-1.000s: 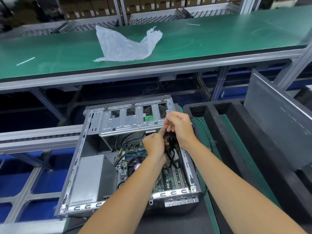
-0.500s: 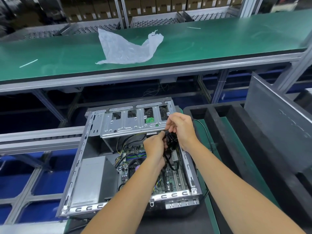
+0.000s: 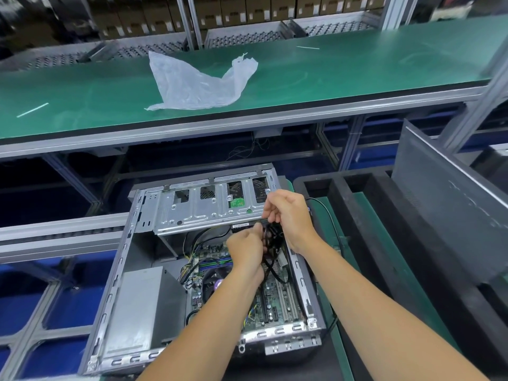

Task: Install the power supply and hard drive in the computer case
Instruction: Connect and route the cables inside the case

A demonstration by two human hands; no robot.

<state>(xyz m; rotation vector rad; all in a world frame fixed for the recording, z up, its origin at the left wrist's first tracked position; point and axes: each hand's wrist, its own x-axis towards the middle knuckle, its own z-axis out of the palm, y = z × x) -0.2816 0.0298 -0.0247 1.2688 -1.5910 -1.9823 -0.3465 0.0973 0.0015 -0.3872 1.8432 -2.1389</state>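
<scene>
The open computer case [image 3: 115, 273] lies on its side in front of me. A grey power supply [image 3: 134, 306] sits in its near-left corner. The metal drive cage [image 3: 203, 213] spans the far end, with a hard drive's green board [image 3: 237, 202] showing through a cut-out. The motherboard [image 3: 277, 303] fills the right half. Over the case's far right, my left hand [image 3: 246, 250] and my right hand [image 3: 288, 215] both grip a bundle of black cables [image 3: 272, 243], fingers curled round it.
A green bench top [image 3: 357, 75] runs across behind the case, with a crumpled clear plastic bag [image 3: 192, 81] on it. A black foam tray [image 3: 365, 215] and a grey side panel [image 3: 450, 204] stand to the right. Roller rails [image 3: 55, 232] run on the left.
Both hands stay on the black cables and shift only slightly; the left hand's fingers work a little closer to the right hand. The camera tilted up a bit.
</scene>
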